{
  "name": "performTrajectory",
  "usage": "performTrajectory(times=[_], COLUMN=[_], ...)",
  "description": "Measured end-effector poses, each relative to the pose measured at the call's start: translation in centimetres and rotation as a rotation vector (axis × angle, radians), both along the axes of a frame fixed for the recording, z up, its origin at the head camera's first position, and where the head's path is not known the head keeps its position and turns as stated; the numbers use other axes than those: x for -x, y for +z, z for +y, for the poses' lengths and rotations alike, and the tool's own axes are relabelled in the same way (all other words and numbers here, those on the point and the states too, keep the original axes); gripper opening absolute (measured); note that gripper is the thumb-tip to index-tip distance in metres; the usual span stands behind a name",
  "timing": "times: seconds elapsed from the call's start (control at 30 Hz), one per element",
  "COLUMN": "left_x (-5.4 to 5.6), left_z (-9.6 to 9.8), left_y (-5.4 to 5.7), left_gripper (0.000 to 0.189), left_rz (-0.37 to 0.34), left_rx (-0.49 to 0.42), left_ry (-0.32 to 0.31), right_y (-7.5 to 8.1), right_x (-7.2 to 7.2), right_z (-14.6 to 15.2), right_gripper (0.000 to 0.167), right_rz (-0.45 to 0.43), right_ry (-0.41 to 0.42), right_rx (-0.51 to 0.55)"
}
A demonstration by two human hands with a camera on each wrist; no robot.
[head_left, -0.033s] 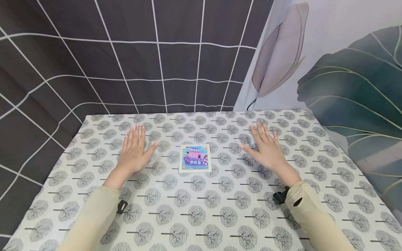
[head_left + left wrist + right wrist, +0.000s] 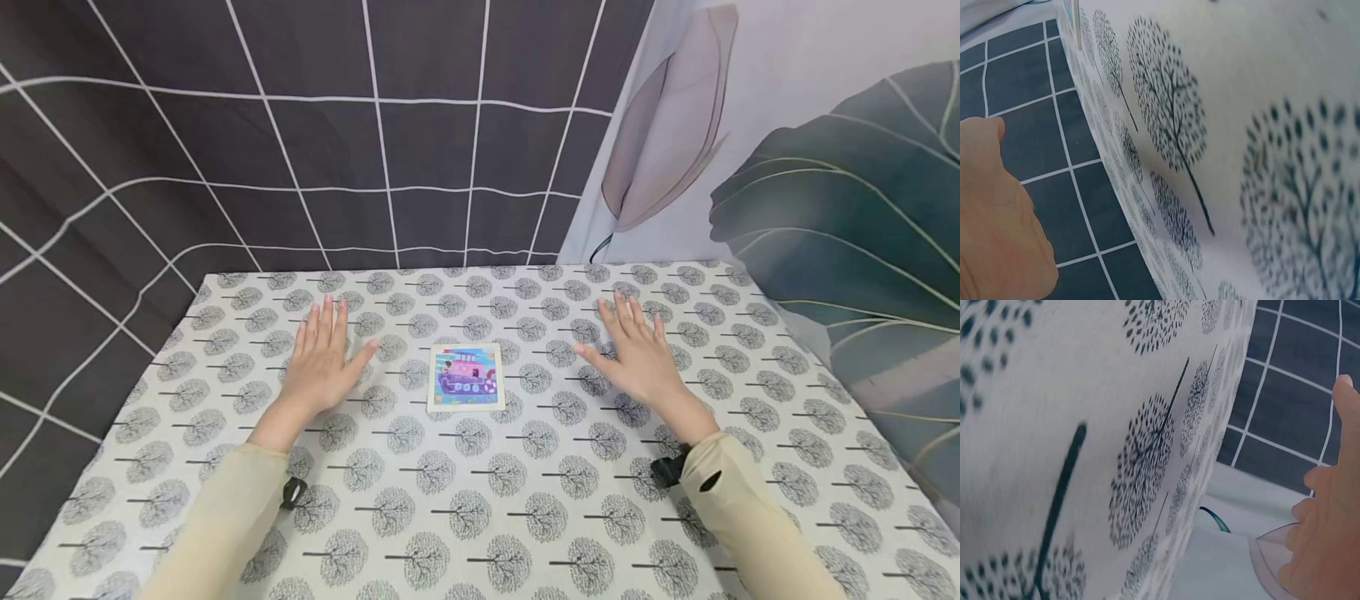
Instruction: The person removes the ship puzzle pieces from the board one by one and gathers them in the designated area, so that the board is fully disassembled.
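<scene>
I'd call the step in hand a steady pause with palms set on either side of the framed boat picture [image 2: 467, 377]. To do it well, the left hand [image 2: 318, 371] wants loose fingers and a thumb well clear of the picture's left edge, so nothing gets nudged. The picture itself, if touched at all, would be best taken by its pale rim, from both sides evenly; it looks thin, so fingertips would serve better than a whole palm. The right hand [image 2: 639, 358] ought to mirror the left, allowing for the slightly wider gap over there.

As for how it all lies: left of the picture is the left hand, fingers straight and pointing past its far edge, holding nothing, thumb angled toward it. The picture sits face up on the tree-print cloth [image 2: 420, 500], between the hands, touching neither and a bit closer to the left thumb than the right. To its right, the right hand is spread too, also with nothing in it. Whether the palms rest on the cloth or hover, I can't tell.
</scene>
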State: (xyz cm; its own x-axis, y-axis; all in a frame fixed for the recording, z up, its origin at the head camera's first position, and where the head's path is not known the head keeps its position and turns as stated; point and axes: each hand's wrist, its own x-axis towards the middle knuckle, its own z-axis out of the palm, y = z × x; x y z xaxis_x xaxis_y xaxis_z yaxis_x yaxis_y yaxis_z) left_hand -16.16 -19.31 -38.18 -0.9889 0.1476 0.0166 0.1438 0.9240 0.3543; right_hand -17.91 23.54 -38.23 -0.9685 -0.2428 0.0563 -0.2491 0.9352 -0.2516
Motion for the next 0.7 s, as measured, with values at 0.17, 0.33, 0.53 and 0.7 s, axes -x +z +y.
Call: performTrajectory(times=[0.17,0.33,0.53,0.7], left_x=[-0.1,-0.4,-1.6,-2.9], left_z=[0.2,0.0,0.4,0.6], left_y=[-0.2,-0.1,-0.1,-0.2], left_gripper=[0.082,0.083,0.080,0.075], left_rz=[-0.018,-0.022,0.000,0.003], left_rx=[-0.015,-0.017,-0.070,-0.149], left_ry=[0.002,0.001,-0.045,-0.107], right_y=[0.1,0.5,1.3,2.4], right_x=[-0.3,-0.6,-0.7,-1.0], right_z=[0.4,0.6,1.0,1.7], right_gripper=[0.078,0.079,0.078,0.075], right_rz=[-0.028,-0.019,-0.024,0.026], right_ry=[-0.018,-0.029,0.005,0.025], right_rx=[0.006,0.042,0.170,0.252])
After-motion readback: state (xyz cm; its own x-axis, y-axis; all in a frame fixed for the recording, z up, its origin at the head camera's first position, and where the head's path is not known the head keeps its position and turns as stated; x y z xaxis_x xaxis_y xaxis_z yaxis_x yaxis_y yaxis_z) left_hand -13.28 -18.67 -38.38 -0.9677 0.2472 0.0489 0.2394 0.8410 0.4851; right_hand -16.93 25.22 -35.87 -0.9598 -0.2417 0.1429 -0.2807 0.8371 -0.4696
